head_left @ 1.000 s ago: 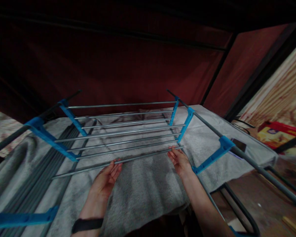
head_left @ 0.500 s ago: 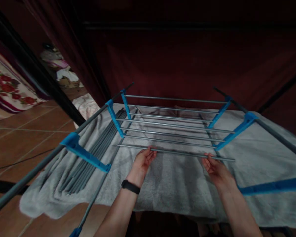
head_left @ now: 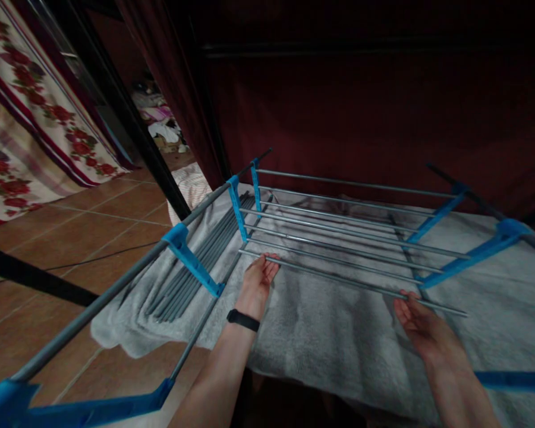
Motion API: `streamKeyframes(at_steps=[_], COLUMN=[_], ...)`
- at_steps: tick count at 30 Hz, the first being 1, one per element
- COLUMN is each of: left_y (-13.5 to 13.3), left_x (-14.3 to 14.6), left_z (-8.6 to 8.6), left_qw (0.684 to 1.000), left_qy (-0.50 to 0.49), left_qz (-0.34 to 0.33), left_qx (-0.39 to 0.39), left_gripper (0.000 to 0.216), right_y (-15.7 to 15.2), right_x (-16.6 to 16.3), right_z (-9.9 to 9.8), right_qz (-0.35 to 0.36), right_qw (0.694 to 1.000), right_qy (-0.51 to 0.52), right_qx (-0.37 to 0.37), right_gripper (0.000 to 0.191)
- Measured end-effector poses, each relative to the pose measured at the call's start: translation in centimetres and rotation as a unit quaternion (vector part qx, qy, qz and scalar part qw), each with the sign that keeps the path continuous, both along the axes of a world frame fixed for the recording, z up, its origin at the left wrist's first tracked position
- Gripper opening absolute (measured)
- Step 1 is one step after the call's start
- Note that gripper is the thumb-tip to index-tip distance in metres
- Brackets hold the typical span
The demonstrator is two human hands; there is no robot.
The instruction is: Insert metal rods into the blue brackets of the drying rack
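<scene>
Over a grey blanket (head_left: pixel 330 339), a loose metal rod (head_left: pixel 339 277) is held across the near part of the rack (head_left: pixel 116 289), just before the rods (head_left: pixel 339 229) that already join its blue brackets (head_left: pixel 238 211). The left hand (head_left: pixel 258 276) pinches it between thumb and fingers close to its left end, and the right hand (head_left: pixel 421 324) pinches it toward the other; both tips reach past the hands. Between rod and front edge of the blanket, a wide stretch of cloth leaves room for the forearms. To the left lies a bundle of thin bars (head_left: pixel 200 261). Folds hang there above a brown tiled floor (head_left: pixel 107 220); behind is dark red cloth (head_left: pixel 339 119), and farther left, a flowered curtain (head_left: pixel 71 137)
</scene>
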State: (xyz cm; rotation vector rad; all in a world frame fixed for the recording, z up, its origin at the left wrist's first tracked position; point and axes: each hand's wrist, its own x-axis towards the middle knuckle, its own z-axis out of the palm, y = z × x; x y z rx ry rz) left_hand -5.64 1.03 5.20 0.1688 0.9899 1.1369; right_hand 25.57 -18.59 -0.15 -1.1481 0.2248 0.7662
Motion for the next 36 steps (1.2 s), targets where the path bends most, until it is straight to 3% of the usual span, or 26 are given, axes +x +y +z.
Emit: streamKeyframes(at_steps=[11, 22, 36], left_y=[1.0, 0.9, 0.8], left_x=[-1.6, -1.5, -1.4], left_z=[0.5, 0.6, 0.8], left_qw=[0.997, 0.996, 0.996], left_qy=[0.01, 0.015, 0.028], left_qz=[0.083, 0.088, 0.08], left_qx=[-0.004, -0.001, 0.0], left_gripper=[0.021, 0.02, 0.022], right_y=[-0.2, -0.1, -0.3], right_x=[0.4, -0.3, 0.3], right_z=[0.1, 1.7, 0.8], right_qz=[-0.016, -0.032, -0.028], right_qw=[1.0, 0.999, 0.999], right_qy=[0.011, 0.026, 0.026], right_qx=[-0.011, -0.026, -0.005], right_gripper=[0.024, 0.028, 0.025])
